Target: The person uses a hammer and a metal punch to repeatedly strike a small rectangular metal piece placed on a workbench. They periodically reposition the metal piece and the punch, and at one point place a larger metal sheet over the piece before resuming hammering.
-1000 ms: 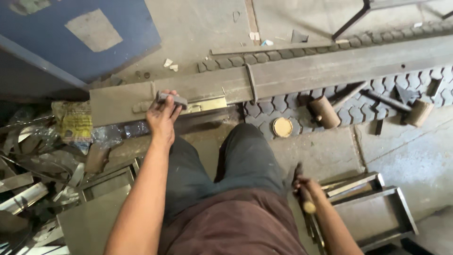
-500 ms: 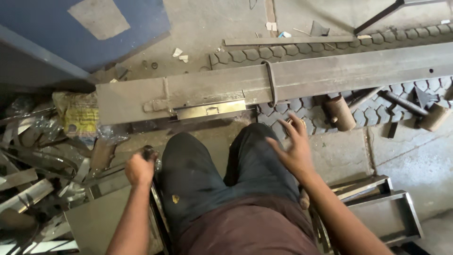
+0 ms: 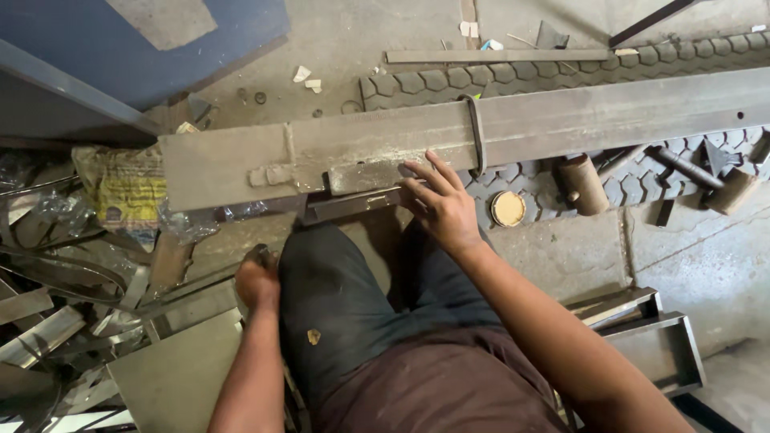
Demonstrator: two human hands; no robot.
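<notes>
Right hand (image 3: pixel 441 204) spread flat, fingers apart, on small plate (image 3: pixel 373 175) atop long steel bar (image 3: pixel 561 120); press evenly. Left hand (image 3: pixel 257 281) fisted low beside knee, contents hidden.

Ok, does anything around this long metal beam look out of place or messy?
Mostly clutter. The long metal beam rests on a tyre tread strip instead of a stand. Bent metal offcuts lie tangled at left, and paper scraps litter the floor. The right hand touches the beam's edge.
</notes>
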